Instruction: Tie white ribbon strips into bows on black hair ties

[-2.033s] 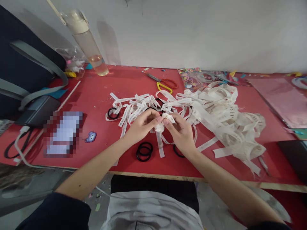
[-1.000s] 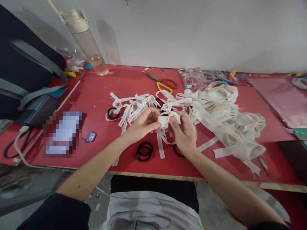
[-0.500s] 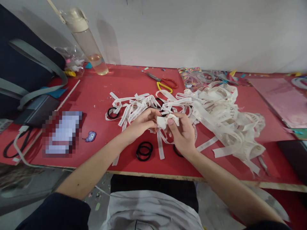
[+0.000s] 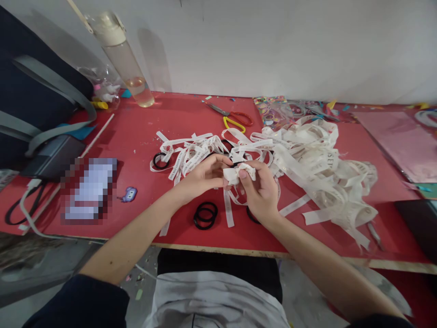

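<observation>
A bunched white ribbon (image 4: 234,175), folded like a bow, is held over the middle of the red table. My right hand (image 4: 261,189) pinches it, thumb pressed on the front. At the ribbon's left end, the curled fingers of my left hand (image 4: 208,175) close about it; their tips are partly hidden. Just behind the folds shows a bit of black ring, and I cannot tell whether it is attached. Printed white ribbon strips (image 4: 194,152) lie behind my hands. Closer to the table edge rest black hair ties (image 4: 205,215), overlapping each other.
A large ribbon heap (image 4: 317,168) spreads to the right. Scissors (image 4: 232,118) with red and yellow handles lie behind. At left are a phone (image 4: 90,189), a purple trinket (image 4: 129,195), a power bank (image 4: 53,157) and a water bottle (image 4: 124,64). A dark object (image 4: 418,223) sits far right.
My left fingers have shifted slightly at the ribbon's left end, and more of that end shows. My right hand keeps its pinch almost unmoved.
</observation>
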Tool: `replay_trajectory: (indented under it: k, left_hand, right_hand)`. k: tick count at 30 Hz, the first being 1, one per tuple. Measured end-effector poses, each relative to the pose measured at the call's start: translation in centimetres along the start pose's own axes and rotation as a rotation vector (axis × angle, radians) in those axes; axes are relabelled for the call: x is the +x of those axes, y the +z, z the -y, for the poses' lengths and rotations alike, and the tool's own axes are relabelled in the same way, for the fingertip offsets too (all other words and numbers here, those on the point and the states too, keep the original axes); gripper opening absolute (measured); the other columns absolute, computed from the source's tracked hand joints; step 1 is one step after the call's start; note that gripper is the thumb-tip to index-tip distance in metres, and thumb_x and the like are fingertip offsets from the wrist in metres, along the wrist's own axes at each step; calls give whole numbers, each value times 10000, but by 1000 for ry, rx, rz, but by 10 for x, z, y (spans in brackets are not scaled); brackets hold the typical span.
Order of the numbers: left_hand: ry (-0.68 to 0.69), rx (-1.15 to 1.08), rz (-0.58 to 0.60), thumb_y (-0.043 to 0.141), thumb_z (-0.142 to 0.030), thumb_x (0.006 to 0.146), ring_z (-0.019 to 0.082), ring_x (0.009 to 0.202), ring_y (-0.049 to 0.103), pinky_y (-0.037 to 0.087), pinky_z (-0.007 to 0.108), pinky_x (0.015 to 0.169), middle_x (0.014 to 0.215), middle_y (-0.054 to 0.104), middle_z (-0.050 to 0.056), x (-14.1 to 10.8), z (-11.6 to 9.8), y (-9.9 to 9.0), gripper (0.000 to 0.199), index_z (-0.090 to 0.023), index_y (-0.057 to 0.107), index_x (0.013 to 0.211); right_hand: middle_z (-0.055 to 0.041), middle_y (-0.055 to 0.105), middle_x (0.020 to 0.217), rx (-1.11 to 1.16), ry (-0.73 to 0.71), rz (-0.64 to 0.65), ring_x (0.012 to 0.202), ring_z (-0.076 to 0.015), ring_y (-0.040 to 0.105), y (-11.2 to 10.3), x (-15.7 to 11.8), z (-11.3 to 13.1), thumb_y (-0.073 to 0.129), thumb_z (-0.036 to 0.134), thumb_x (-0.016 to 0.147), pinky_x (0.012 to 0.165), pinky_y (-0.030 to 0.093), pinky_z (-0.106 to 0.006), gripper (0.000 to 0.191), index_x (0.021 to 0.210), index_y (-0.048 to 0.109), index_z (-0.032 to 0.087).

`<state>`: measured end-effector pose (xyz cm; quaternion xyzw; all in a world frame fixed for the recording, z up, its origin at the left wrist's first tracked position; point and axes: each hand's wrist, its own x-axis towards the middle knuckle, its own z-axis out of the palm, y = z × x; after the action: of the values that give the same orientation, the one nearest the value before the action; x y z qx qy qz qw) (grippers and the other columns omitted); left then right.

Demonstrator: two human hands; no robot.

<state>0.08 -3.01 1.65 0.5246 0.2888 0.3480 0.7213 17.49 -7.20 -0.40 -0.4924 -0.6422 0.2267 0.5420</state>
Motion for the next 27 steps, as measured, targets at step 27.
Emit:
replay_trajectory:
  k: [27]
  left_hand:
    - [24, 11, 74, 633, -96, 783, 137, 878, 633, 544, 278, 789, 1023, 629, 33, -1, -5, -3, 320, -189, 578, 1084]
  right_hand:
    - [6, 587, 712, 208, 212, 56, 574, -137, 538, -2, 6, 7, 571, 399, 939, 509, 426, -283, 170, 932, 598, 232]
